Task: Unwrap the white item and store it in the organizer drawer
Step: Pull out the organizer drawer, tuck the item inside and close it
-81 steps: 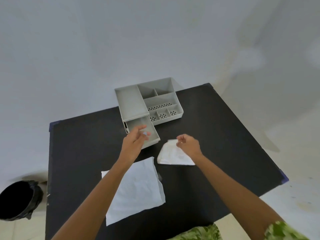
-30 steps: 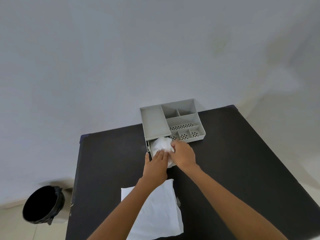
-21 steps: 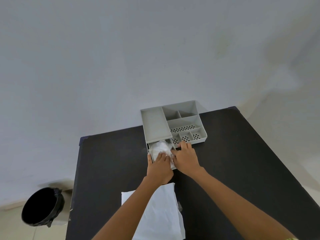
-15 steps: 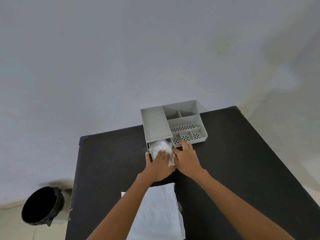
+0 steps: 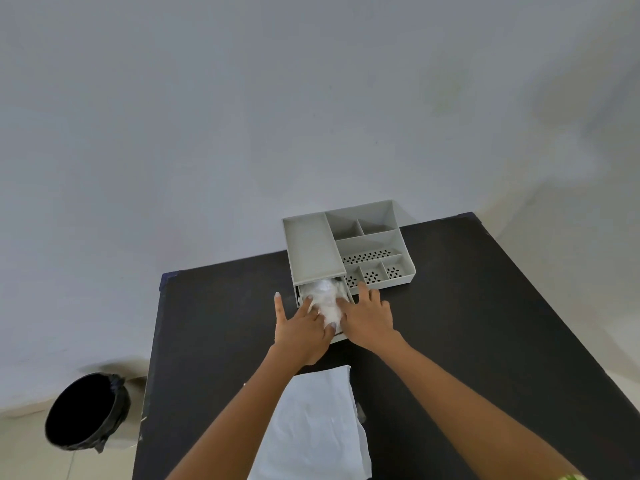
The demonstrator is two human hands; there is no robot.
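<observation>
I see the white item (image 5: 325, 301), a crumpled, soft-looking bundle, lying in the pulled-out drawer (image 5: 341, 336) of the grey organizer (image 5: 313, 252); its long axis runs along the drawer, from the front lip back toward the opening. My left hand (image 5: 299, 332) rests flat at the drawer's near left corner, fingers spread apart and laid against the bundle, thumb out to the side over the table. My right hand (image 5: 369, 318) lies at the drawer's right edge, fingers extended and slightly apart, pressing on the bundle's right side; neither hand is clamped around it. The organizer is matte plastic, boxy, with a flat lid section over the drawer and open compartments beside it, some with perforated floors. It sits at the far edge of a black, matte table (image 5: 485, 323). A flat white sheet of wrapping (image 5: 318, 427) lies near me, between my forearms. A pale bare wall stands behind, and a black-lined bin (image 5: 85, 412) sits on the floor to the left.
</observation>
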